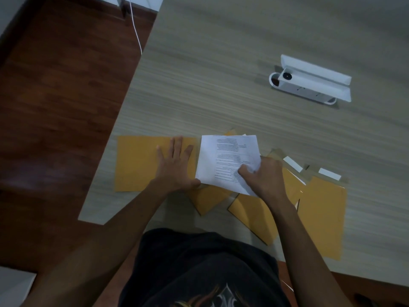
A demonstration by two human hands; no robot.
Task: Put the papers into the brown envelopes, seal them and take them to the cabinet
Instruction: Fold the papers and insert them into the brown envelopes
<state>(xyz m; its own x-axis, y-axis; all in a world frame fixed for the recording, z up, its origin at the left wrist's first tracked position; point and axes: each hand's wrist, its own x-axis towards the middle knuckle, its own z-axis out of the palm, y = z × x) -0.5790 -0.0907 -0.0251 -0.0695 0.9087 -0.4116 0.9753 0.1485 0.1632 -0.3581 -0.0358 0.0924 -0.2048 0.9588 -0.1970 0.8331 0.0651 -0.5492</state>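
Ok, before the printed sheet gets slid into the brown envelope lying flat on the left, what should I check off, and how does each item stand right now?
1. Right hand grips the white printed paper sheet: ok.
2. Left hand lies flat on the brown paper envelope on the left, pinning it to the grey wood-grain table: ok.
3. Envelope mouth open to take the sheet: cannot tell.
4. Sheet's edge lined up with the envelope's right end: not ok, it still lies over the end at a tilt.
5. Spare brown envelopes with white seal strips within reach on the right: ok.
6. Sheet uncreased: not ok, crumpled under the fingers.
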